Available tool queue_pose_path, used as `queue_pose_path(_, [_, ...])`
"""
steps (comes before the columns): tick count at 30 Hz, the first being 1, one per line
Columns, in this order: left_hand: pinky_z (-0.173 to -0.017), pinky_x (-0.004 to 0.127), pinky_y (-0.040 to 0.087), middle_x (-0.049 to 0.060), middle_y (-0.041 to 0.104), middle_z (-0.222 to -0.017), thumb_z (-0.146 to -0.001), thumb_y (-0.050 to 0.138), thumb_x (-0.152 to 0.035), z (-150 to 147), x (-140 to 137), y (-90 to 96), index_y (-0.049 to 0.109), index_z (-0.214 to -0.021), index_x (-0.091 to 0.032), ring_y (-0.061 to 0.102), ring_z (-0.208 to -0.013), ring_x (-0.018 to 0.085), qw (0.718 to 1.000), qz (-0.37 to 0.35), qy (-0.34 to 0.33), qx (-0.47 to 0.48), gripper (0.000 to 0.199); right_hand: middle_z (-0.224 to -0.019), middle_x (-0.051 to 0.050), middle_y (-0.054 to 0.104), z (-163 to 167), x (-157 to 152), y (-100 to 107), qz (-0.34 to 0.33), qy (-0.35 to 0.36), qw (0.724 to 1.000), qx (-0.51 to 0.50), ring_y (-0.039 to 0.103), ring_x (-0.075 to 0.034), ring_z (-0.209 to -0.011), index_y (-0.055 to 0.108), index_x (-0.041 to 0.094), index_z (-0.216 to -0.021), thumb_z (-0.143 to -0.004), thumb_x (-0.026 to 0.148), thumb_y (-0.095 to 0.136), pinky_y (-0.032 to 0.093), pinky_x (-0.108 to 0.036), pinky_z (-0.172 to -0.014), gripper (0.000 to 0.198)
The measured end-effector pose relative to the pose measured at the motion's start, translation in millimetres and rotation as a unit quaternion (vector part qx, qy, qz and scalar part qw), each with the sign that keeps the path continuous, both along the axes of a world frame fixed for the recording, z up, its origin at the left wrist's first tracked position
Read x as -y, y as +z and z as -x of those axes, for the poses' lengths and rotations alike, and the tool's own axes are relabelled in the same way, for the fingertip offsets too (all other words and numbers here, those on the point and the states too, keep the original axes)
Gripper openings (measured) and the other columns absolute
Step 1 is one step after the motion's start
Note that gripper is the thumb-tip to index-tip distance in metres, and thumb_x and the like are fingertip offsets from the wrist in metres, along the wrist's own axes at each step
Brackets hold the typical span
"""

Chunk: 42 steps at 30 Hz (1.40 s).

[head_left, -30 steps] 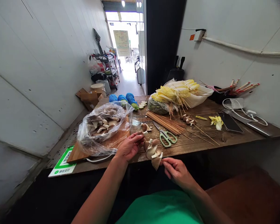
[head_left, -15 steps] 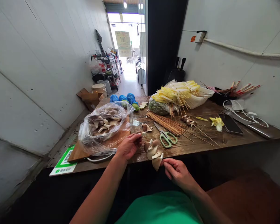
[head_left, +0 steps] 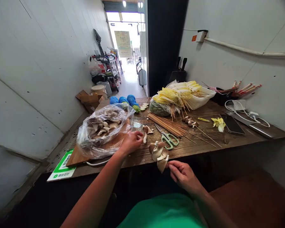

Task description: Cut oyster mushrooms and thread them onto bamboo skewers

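My right hand (head_left: 184,174) is closed in a pinch on the lower end of a skewer, most of which is hidden behind oyster mushroom pieces (head_left: 159,155) threaded on it. These pieces hang in front of the table's near edge. Over the table, my left hand (head_left: 133,141) has its fingers curved and a little apart, close beside a small mushroom piece (head_left: 145,137). Just beyond that piece lies a larger oyster mushroom (head_left: 147,129). Green-handled scissors (head_left: 169,140) rest to the right, near a pile of bamboo skewers (head_left: 168,124).
An open plastic bag of mushrooms (head_left: 104,126) sits on a wooden board (head_left: 73,158) at left. Skewered cabbage leaves (head_left: 178,95) fill a white basket (head_left: 204,98) at the back. A finished-looking mushroom skewer (head_left: 190,122), a phone (head_left: 232,124) and a knife (head_left: 260,130) lie at right.
My left hand has moved slightly away to the left and let go of the small mushroom piece, which lies on the table. My right hand still holds the mushroom skewer, nearly unmoved.
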State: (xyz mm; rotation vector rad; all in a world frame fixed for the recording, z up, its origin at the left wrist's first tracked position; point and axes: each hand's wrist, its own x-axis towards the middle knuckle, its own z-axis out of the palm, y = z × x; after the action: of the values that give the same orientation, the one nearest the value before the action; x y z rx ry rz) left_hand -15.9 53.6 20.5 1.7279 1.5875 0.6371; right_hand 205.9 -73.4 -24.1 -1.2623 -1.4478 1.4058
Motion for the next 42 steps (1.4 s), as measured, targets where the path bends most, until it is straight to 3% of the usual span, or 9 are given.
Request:
queue_pose_path(3, [-0.066,0.029,0.042,0.01,0.066,-0.074,-0.069,0.052,-0.01,-5,-19,9.6,0.067,-0.084,-0.015,0.06,-0.071,0.021,0.971,-0.083,0.005,-0.226,0.022,-0.045,0.006,0.038,-5,0,-2,0.004,-0.015,1.0,0.003,0.028,-0.006,-0.039,0.062,0.013,-0.088,-0.085,0.049,0.043,0.023,-0.02,-0.04,0.04])
queue_pose_path(6, [-0.073,0.032,0.041,0.014,0.066,-0.091,-0.076,0.047,-0.015,-15,-37,14.7,0.066,-0.093,-0.015,0.06,-0.087,0.026,0.933,-0.144,-0.029,-0.329,0.026,-0.044,0.006,0.038,-9,0,-4,0.001,-0.027,1.0,0.006,0.028,-0.006,-0.04,0.062,0.013,-0.089,-0.086,0.047,0.043,0.022,-0.02,-0.04,0.039])
queue_pose_path(10, [-0.08,0.035,0.038,0.014,0.066,-0.089,-0.076,0.053,-0.038,-33,-55,6.2,0.068,-0.081,-0.017,0.057,-0.092,0.029,0.918,-0.153,-0.128,-0.344,0.026,-0.043,0.006,0.039,-15,-1,-3,0.003,-0.038,0.999,0.009,0.028,-0.007,-0.039,0.063,0.013,-0.089,-0.085,0.048,0.044,0.023,-0.02,-0.04,0.04])
queue_pose_path(15, [-0.1,0.046,0.017,0.019,0.064,-0.087,-0.068,0.059,-0.054,-47,-59,-12.8,0.067,-0.084,-0.013,0.05,-0.1,0.035,0.892,-0.208,-0.061,-0.396,0.045,-0.044,0.005,0.039,-20,-2,-3,0.0,-0.052,0.999,0.009,0.03,-0.007,-0.04,0.064,0.013,-0.089,-0.085,0.049,0.044,0.024,-0.021,-0.041,0.042])
queue_pose_path(20, [-0.101,0.055,0.003,0.02,0.061,-0.099,-0.065,0.059,-0.056,-47,-57,-20.6,0.066,-0.092,-0.013,0.043,-0.107,0.039,0.903,-0.222,-0.05,-0.365,0.051,-0.044,0.006,0.039,-22,-4,-8,0.009,-0.055,0.998,0.0,0.028,-0.007,-0.039,0.064,0.013,-0.089,-0.085,0.048,0.044,0.022,-0.02,-0.039,0.041])
queue_pose_path(26, [-0.099,0.061,-0.002,0.02,0.061,-0.098,-0.06,0.064,-0.056,-37,-65,-21.3,0.067,-0.085,-0.014,0.042,-0.106,0.041,0.895,-0.181,-0.017,-0.407,0.048,-0.045,0.006,0.039,-22,-3,-10,0.015,-0.059,0.998,-0.007,0.027,-0.006,-0.038,0.063,0.013,-0.091,-0.086,0.046,0.044,0.02,-0.02,-0.038,0.039])
queue_pose_path(30, [-0.099,0.061,0.009,0.014,0.061,-0.104,-0.06,0.067,-0.045,-29,-71,-17.9,0.065,-0.083,-0.02,0.045,-0.105,0.035,0.901,-0.122,-0.063,-0.411,0.034,-0.044,0.005,0.04,-22,-3,-11,0.007,-0.062,0.998,-0.004,0.028,-0.006,-0.039,0.063,0.013,-0.089,-0.086,0.047,0.044,0.021,-0.02,-0.039,0.039])
queue_pose_path(37, [-0.101,0.059,0.002,0.016,0.049,-0.13,-0.066,0.061,-0.036,-25,-66,-27.8,0.067,-0.089,-0.019,0.033,-0.124,0.037,0.885,-0.167,-0.079,-0.427,0.029,-0.044,0.005,0.04,-20,-3,-12,-0.001,-0.063,0.998,-0.006,0.029,-0.006,-0.039,0.063,0.012,-0.09,-0.086,0.047,0.044,0.022,-0.02,-0.039,0.04])
queue_pose_path(42, [-0.105,0.051,0.006,0.015,0.05,-0.13,-0.072,0.052,-0.022,-25,-43,-29.0,0.069,-0.086,-0.017,0.039,-0.123,0.032,0.893,-0.229,-0.101,-0.373,0.022,-0.043,0.006,0.039,-18,-5,-16,-0.001,-0.057,0.998,-0.006,0.028,-0.006,-0.038,0.062,0.013,-0.089,-0.086,0.046,0.043,0.024,-0.021,-0.041,0.038])
